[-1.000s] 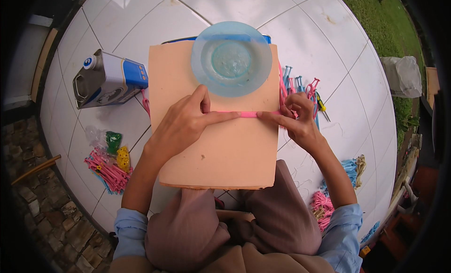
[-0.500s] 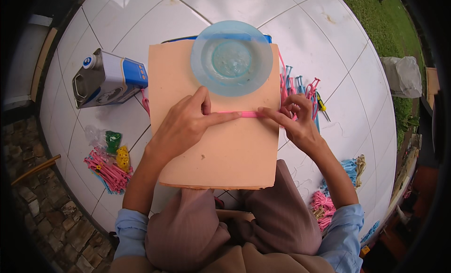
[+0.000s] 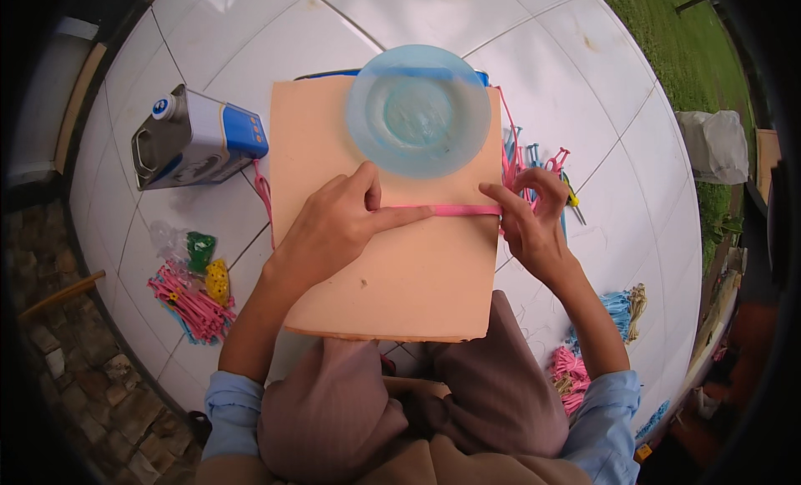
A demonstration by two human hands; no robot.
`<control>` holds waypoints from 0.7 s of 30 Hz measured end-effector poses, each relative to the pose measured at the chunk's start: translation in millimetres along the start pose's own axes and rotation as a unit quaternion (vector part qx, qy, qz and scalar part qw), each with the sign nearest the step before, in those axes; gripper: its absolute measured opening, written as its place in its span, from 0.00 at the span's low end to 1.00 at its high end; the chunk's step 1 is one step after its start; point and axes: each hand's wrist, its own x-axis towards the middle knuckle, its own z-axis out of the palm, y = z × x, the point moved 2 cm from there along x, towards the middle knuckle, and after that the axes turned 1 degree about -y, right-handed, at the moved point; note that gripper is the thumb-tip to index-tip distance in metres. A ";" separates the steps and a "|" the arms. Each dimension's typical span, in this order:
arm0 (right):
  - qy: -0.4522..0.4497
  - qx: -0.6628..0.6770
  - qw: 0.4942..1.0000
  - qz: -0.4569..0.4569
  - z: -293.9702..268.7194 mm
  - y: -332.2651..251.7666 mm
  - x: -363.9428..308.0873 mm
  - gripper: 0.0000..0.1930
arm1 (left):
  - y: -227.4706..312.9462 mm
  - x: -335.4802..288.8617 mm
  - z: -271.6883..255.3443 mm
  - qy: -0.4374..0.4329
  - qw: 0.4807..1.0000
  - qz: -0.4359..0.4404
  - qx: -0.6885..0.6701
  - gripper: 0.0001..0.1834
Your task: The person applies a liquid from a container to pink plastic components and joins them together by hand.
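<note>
Pink strip (image 3: 467, 209) crosses a tan board (image 3: 392, 293) above white tiles (image 3: 250, 34), left hand (image 3: 334, 224) pressing it, right hand (image 3: 538, 226) alongside, grips unclear.

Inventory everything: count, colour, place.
board: one, tan, centre
strip: one, pink, across board
dish: one, translucent blue, board's far end
can: one, grey, white, blue, left
coloured packets: two, green and yellow, left
left pile: one, mostly pink, below packets
pieces: several, pink, blue, right of board
tool: one, yellow handle, beside pieces
bundles: several, blue, pink, tan, lower right
bag: one, whitish, far right
floor: one, white, beneath
grass: one, green, upper right
left hand: one, bare, on strip
right hand: one, bare, board's right edge
sleeves: two, blue, bottom
trousers: one pair, mauve, bottom
</note>
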 end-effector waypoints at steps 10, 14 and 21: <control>-0.132 -0.119 0.984 -0.002 -26.4 -24.0 82.7 0.30 | 1.1 -2.9 -2.5 -0.023 0.999 0.020 0.017 0.19; -0.133 -0.110 0.984 -0.052 -16.8 -17.5 95.0 0.28 | 2.4 -2.5 -1.9 0.008 1.000 0.025 0.010 0.20; -0.161 -0.121 0.977 -0.066 -10.0 -20.2 98.1 0.26 | 0.8 -3.9 1.9 0.016 0.999 0.031 0.024 0.20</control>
